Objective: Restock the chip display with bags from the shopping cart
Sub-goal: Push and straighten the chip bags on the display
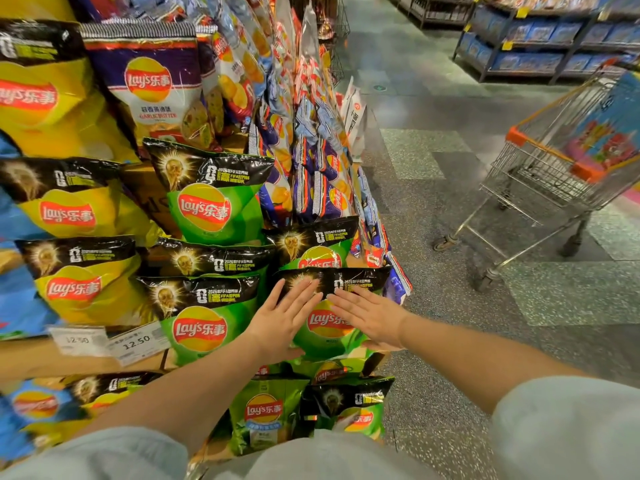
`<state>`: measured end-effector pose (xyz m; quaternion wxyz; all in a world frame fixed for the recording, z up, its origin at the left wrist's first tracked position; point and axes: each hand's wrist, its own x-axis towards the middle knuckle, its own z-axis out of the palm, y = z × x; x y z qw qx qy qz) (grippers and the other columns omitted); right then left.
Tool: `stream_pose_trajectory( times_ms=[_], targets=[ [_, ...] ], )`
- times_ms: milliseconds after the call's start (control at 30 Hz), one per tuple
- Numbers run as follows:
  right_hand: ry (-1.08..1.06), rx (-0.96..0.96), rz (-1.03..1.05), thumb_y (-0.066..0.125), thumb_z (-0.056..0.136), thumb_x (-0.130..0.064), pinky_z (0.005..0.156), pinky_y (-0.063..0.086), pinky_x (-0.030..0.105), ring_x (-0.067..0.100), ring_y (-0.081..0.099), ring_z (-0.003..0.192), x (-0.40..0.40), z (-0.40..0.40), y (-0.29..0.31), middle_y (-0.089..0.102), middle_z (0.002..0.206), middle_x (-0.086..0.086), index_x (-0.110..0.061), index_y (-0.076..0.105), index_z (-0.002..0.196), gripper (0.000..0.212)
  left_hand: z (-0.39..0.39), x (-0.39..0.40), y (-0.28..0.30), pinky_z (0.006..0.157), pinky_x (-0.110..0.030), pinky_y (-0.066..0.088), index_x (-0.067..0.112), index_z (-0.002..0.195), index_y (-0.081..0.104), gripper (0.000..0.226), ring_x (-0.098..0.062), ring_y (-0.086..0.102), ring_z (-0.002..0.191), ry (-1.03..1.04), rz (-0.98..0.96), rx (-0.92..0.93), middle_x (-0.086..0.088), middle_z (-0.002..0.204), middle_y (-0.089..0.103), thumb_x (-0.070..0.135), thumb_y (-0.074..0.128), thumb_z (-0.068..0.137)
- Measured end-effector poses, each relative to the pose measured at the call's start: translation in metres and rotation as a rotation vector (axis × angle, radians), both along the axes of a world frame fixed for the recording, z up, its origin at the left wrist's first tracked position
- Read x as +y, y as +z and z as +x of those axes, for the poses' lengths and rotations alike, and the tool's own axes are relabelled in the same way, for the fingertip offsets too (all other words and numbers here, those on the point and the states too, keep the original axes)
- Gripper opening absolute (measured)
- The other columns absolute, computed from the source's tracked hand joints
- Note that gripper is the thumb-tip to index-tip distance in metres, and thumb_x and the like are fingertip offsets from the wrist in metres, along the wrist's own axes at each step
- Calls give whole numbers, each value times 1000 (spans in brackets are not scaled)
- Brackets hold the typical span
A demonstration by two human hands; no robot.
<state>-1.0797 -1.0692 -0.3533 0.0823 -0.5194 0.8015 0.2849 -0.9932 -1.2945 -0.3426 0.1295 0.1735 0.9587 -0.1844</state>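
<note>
A green bag of chips (327, 323) with a black top band stands at the right end of the display shelf (41, 355). My left hand (284, 317) lies flat on its left side with straight fingers. On its right side my right hand (369, 315) presses flat too, fingers straight, thumb under the bag's lower edge. More green bags (201, 320) stand beside and behind it, and yellow bags (74, 285) sit further left. The shopping cart (554, 168) stands apart at the right in the aisle, with a colourful pack inside.
Price tags (136, 342) hang from the shelf's front edge. Lower down, more green bags (265, 410) fill the shelf below. Hanging blue and purple bags (322, 168) line the display's right side. Open grey floor (450, 306) separates display and cart; blue-stocked shelves (540, 50) stand far right.
</note>
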Motion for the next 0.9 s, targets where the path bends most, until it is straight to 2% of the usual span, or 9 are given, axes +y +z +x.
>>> stream_pose_trajectory(
  times_ms=[100, 267, 333, 433, 500, 567, 667, 800, 900],
  targets=[
    [27, 41, -83, 41, 93, -61, 102, -34, 45, 28, -40, 128, -5, -1, 4, -42, 139, 13, -4, -43, 131, 108, 3, -5, 8, 86, -46, -48, 16, 116, -61, 110, -23, -54, 120, -4, -3, 11, -5, 129, -59, 71, 32, 92],
    [43, 58, -125, 60, 69, -77, 116, -16, 43, 30, 0, 143, -28, -1, 36, 1, 154, 15, 1, -15, 147, 133, 5, -20, 32, 83, -46, -49, 13, 119, -54, 105, -23, -55, 117, 18, 35, 77, -6, 128, -58, 71, 29, 92],
    [90, 108, -161, 66, 63, -75, 118, -9, 41, 29, 3, 146, -42, 1, 45, 3, 158, 14, 0, -15, 148, 139, 7, -29, 40, 84, -45, -48, 12, 120, -52, 107, -24, -54, 118, 30, 43, 104, -5, 128, -58, 74, 29, 90],
    [106, 99, -222, 70, 61, -70, 118, -4, 40, 27, -8, 147, -66, 5, 55, 0, 159, 14, -3, -14, 149, 139, 13, -50, 48, 85, -44, -48, 14, 121, -52, 108, -23, -53, 120, 47, 79, 129, -4, 130, -56, 77, 30, 88],
    [62, 48, -241, 72, 58, -70, 117, -2, 40, 26, 14, 146, -83, 12, 61, 22, 152, 10, -2, -12, 150, 142, 21, -67, 50, 86, -45, -48, 15, 122, -51, 107, -22, -52, 120, 59, 92, 134, -3, 130, -55, 76, 31, 87],
    [30, 16, -229, 72, 55, -73, 117, -1, 40, 24, 33, 137, -104, 22, 71, 29, 147, 9, -1, -5, 151, 143, 30, -88, 50, 87, -46, -47, 15, 122, -50, 106, -23, -52, 121, 71, 79, 148, -3, 130, -56, 76, 29, 87],
    [35, 39, -159, 72, 55, -73, 119, -6, 40, 24, 26, 138, -141, 37, 82, 28, 147, 12, 1, 9, 150, 136, 48, -127, 52, 87, -45, -47, 14, 126, -49, 106, -23, -52, 121, 118, 78, 190, -3, 133, -54, 77, 28, 87],
    [130, 109, -181, 57, 72, -71, 119, -10, 41, 28, -12, 147, -204, 60, 85, -2, 158, 18, -1, -12, 150, 125, 90, -197, 52, 105, -50, -34, 10, 148, -23, 113, -25, -36, 140, 201, 143, 275, -11, 157, -18, 83, 30, 80],
    [142, 75, -177, 43, 76, -69, 119, -7, 42, 29, 10, 146, -258, 83, 86, 12, 155, 16, -2, -7, 151, 112, 125, -252, 51, 118, -49, -12, 5, 151, 11, 110, -25, -14, 149, 250, 130, 278, -12, 156, 19, 80, 36, 74]
  ],
)
